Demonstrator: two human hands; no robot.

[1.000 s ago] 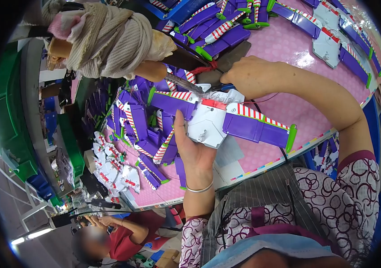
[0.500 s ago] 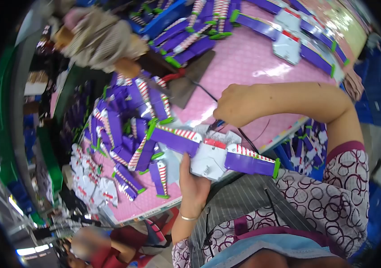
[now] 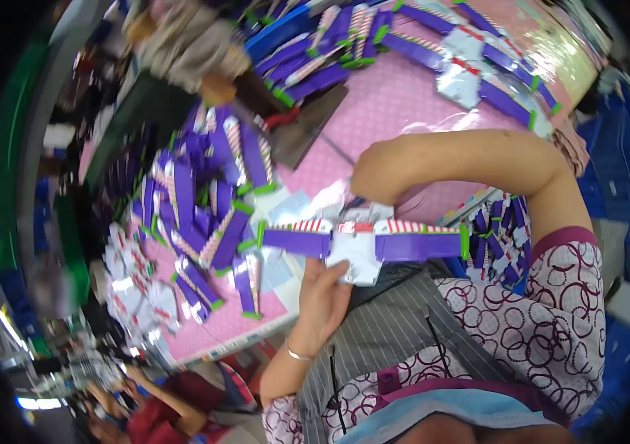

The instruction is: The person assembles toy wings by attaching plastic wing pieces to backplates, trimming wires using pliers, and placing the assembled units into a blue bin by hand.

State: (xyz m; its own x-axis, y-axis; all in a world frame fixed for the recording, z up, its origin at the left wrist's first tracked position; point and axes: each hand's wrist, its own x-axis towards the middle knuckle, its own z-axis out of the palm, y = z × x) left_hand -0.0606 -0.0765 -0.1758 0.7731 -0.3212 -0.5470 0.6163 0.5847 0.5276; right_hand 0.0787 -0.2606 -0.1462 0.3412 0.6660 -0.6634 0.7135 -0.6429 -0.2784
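Note:
My left hand (image 3: 322,300) pinches the lower edge of a white toy body (image 3: 356,259), its thumb on the front. Purple wings (image 3: 415,246) with red-and-white stripes and green tips spread out level from both sides of the body, and a red strip crosses its upper part. My right hand (image 3: 378,177) is closed just above the body, its fingers bent down and mostly hidden. Whatever it grips is too blurred and covered to make out.
Loose purple wings (image 3: 189,200) and white bodies (image 3: 137,292) lie left on the pink table (image 3: 396,103). Winged assemblies (image 3: 463,85) lie at the upper right. A blue bin (image 3: 278,37), a cloth-wrapped stand (image 3: 189,55) and another person's red sleeve (image 3: 174,399) are in view.
The winged body has come down closer to my apron and now sits level. My left thumb has moved onto its front. My right hand has moved down with it, and the view has shifted.

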